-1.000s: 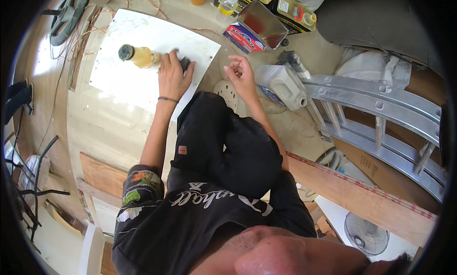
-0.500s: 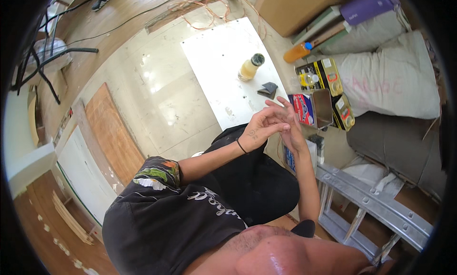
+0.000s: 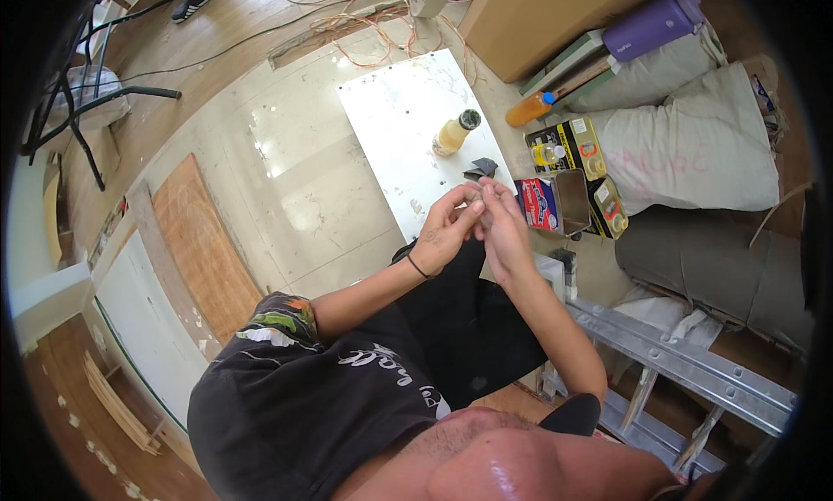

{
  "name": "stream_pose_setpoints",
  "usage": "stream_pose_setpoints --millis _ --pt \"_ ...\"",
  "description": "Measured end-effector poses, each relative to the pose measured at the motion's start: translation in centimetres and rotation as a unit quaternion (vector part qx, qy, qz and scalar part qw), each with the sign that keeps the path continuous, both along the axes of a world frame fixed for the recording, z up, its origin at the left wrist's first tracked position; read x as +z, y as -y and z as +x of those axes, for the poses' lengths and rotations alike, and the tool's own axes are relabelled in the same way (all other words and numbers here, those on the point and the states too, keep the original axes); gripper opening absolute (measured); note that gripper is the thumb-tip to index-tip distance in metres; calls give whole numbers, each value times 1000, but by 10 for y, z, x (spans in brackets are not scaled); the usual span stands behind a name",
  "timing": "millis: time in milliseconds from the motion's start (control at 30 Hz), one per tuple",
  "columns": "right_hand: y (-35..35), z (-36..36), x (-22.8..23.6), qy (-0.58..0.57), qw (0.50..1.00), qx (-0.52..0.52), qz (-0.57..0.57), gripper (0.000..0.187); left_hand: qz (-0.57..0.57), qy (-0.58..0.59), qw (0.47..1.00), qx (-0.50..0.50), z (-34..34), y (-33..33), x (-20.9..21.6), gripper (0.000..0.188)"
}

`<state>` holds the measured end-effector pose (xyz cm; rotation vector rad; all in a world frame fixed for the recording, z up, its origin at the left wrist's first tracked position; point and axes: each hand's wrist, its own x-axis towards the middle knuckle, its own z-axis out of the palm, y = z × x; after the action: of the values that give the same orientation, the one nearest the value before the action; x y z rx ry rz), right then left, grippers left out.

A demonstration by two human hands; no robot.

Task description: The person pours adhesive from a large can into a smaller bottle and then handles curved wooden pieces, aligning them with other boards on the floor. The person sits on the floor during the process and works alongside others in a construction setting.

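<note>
My left hand (image 3: 445, 232), with a black band on its wrist, and my right hand (image 3: 506, 238) meet in front of my lap. Their fingers are curled in and the tips press together. Whatever lies between them, if anything, is too small or hidden to make out. Just beyond the fingertips lies a folded dark grey sheet (image 3: 482, 167), like sandpaper, on a white board (image 3: 390, 124). A bottle of pale yellow contents with a dark top (image 3: 452, 137) stands on the same board, apart from both hands.
To the right are an open metal can (image 3: 540, 204), black-and-yellow cans (image 3: 607, 208), an orange bottle (image 3: 529, 110) and a white sack (image 3: 685, 145). An aluminium ladder (image 3: 685, 362) lies near my right arm. Orange cables (image 3: 373, 37) trail at the back. A wooden panel (image 3: 204, 241) rests at left.
My fingers, partly stretched out before, have curled in and come together at the tips. Both hands have shifted slightly left in the view, which has also moved a little.
</note>
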<state>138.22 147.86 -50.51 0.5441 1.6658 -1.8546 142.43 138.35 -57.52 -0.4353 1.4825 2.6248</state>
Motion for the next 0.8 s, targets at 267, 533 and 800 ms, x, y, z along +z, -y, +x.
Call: stream_pose_setpoints --millis 267,533,800 --pt "-137 7 148 -704 675 -220 14 25 -512 126 843 106 42 196 -189 29" --pt "-158 -23 23 -478 842 -210 138 18 -739 276 544 -286 130 267 -241 42" --pt "-40 -90 -34 -484 707 271 438 52 -621 -64 778 73 -9 139 -144 105"
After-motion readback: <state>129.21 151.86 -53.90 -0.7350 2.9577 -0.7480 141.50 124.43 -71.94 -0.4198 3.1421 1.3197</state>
